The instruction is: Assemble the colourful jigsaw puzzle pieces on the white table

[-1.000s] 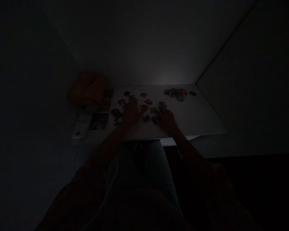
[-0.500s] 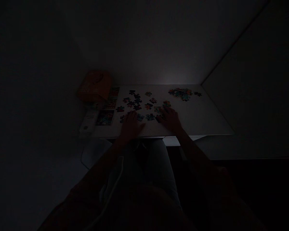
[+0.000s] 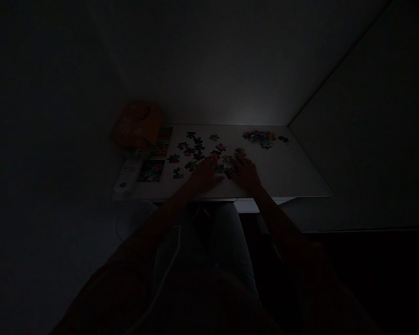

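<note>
The view is very dark. My left hand [image 3: 204,176] lies low over the white table, fingers stretched forward and thumb apart. Its fingertips reach a dark puzzle piece [image 3: 215,153] with some orange; whether they press on it is hard to see. My right hand [image 3: 247,175] rests with fingers spread beside a greenish puzzle piece [image 3: 226,159], partly covering a dark puzzle piece [image 3: 229,173]. Just beyond its fingers is a yellow-orange puzzle piece [image 3: 240,151]. Several loose puzzle pieces [image 3: 190,151] are spread to the left, and one puzzle piece [image 3: 178,173] sits near the front.
A heap of puzzle pieces [image 3: 260,138] lies at the back right, with a dark piece [image 3: 283,139] beside it. On the left stand an orange bag or box [image 3: 138,124], a picture card [image 3: 151,170] and a white object [image 3: 127,176]. Walls border the table [image 3: 282,179] behind and right.
My left hand has moved right, uncovering pieces on the left and now covering ones near the middle. My right hand has stayed almost in place.
</note>
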`<act>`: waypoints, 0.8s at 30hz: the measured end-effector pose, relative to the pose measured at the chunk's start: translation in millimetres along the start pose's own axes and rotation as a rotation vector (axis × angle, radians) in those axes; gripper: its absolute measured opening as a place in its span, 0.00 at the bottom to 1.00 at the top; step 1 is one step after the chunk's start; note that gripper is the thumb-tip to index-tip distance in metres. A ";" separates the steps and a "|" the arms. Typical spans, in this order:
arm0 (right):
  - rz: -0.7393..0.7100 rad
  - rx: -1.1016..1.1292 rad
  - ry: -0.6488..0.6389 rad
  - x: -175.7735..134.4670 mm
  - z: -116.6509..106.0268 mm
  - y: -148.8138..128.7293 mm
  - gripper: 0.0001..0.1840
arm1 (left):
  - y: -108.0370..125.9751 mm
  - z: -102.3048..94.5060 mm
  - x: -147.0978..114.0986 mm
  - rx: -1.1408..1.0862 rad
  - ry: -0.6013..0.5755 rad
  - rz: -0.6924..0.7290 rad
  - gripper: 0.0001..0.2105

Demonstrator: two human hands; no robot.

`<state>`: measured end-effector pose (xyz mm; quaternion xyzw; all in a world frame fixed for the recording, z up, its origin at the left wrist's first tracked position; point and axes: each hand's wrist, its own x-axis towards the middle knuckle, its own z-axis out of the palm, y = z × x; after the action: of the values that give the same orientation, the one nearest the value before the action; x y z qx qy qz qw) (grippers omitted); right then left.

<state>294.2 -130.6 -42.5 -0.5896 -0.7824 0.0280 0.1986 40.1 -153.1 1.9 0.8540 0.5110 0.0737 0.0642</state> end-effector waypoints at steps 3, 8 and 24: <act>0.008 -0.009 0.000 -0.1 -0.3 -0.2 0.36 | -1.3 1.5 -8.8 0.003 0.058 -0.100 0.44; 0.007 -0.013 0.011 -0.4 0.8 -0.2 0.32 | -8.2 1.2 -21.6 0.044 -0.009 -0.127 0.41; 0.097 -0.030 0.110 -1.7 9.7 2.9 0.42 | -33.3 2.1 -42.4 0.075 0.204 -0.594 0.55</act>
<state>293.9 -129.4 -52.6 -0.6305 -0.7410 -0.0067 0.2309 -8.1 -174.9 -8.9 0.6575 0.7441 0.1183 -0.0003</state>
